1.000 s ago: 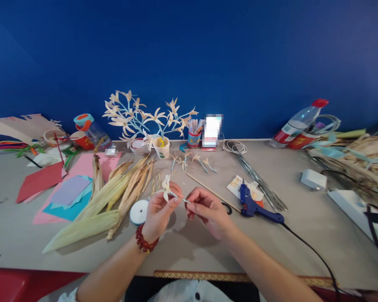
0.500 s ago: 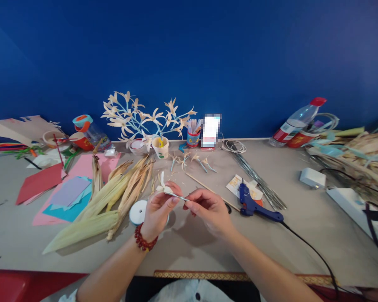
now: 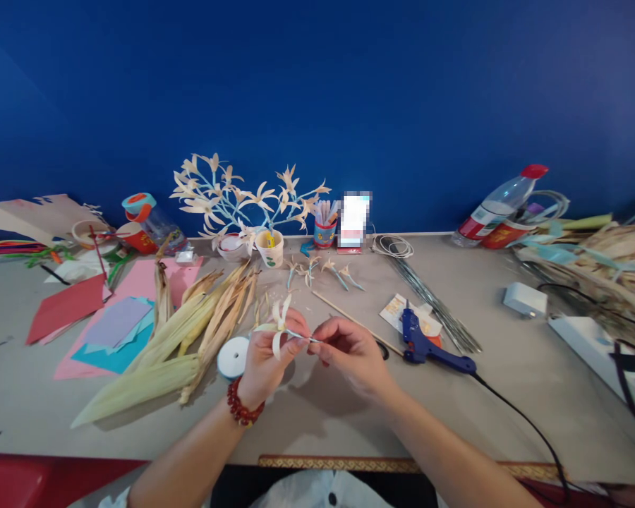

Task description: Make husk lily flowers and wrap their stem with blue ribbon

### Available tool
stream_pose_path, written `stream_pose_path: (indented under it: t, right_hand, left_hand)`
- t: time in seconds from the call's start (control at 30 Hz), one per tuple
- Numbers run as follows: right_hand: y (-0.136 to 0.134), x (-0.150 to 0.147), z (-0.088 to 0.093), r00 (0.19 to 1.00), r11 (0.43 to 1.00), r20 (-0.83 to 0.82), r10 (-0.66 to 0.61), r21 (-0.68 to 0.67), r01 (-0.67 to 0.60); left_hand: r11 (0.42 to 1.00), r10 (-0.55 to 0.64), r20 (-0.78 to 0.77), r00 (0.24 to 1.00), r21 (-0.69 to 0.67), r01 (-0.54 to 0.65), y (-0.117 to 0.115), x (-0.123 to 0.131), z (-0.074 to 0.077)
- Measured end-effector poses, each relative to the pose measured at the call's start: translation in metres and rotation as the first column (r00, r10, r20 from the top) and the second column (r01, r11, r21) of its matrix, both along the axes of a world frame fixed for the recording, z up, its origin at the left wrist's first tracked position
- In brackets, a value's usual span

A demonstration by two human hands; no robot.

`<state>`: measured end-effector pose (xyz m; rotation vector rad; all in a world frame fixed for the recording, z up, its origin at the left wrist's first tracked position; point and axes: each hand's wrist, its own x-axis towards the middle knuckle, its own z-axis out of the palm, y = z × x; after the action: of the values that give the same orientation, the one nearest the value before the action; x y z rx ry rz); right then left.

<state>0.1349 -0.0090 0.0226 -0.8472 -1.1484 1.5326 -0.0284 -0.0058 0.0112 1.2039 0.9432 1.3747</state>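
A pale corn-husk flower [image 3: 279, 327] on a thin wrapped stem is held between my two hands over the table. My left hand [image 3: 275, 346] pinches the stem just below the petals, which spread out to the left. Further down, the fingertips of my right hand [image 3: 346, 346] are closed on the stem's other end. A white spool of tape [image 3: 233, 358] lies beside my left hand, partly covered by it. Behind the hands several small finished flowers [image 3: 339, 274] rest on the table. A thin wooden stick [image 3: 343, 310] runs behind my right hand.
Corn husks [image 3: 164, 339] and coloured paper [image 3: 116, 324] lie at left. A blue glue gun [image 3: 428, 346] and wires [image 3: 434, 303] are at right, near a power strip [image 3: 597, 367]. Husk flowers in a cup [image 3: 269, 250], a phone [image 3: 354, 222] and a bottle [image 3: 492, 212] stand behind.
The flower has turned in my fingers, so its petals now spread above and below the stem. Both hands have stayed in nearly the same place.
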Motion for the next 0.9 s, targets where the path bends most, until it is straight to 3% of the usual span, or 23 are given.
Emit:
stream_pose_path:
  t: [0.13, 0.27, 0.43, 0.7, 0.9]
  right_hand:
    - [0.0, 0.0, 0.001, 0.999, 1.0, 0.037, -0.018, 0.012, 0.018]
    - [-0.002, 0.001, 0.003, 0.979, 0.977, 0.16, -0.129, 0.19, 0.098]
    - [-0.003, 0.002, 0.002, 0.899, 0.872, 0.291, -0.327, 0.46, 0.168]
    - [-0.001, 0.002, -0.002, 0.837, 0.771, 0.332, -0.435, 0.618, 0.155]
    - [0.002, 0.004, -0.009, 0.754, 0.603, 0.364, -0.547, 0.796, 0.054]
  left_hand:
    - [0.999, -0.044, -0.017, 0.999, -0.017, 0.044, -0.001, 0.0, -0.002]
    - [0.996, -0.057, -0.034, 0.998, 0.073, 0.06, 0.001, 0.003, 0.004]
    - [0.989, -0.032, -0.075, 0.997, 0.14, 0.043, 0.003, 0.007, 0.011]
    - [0.992, -0.045, -0.023, 0.999, 0.12, 0.047, 0.003, 0.014, 0.006]
    - [0.998, 0.023, 0.032, 0.999, 0.05, -0.024, 0.001, 0.021, 0.007]
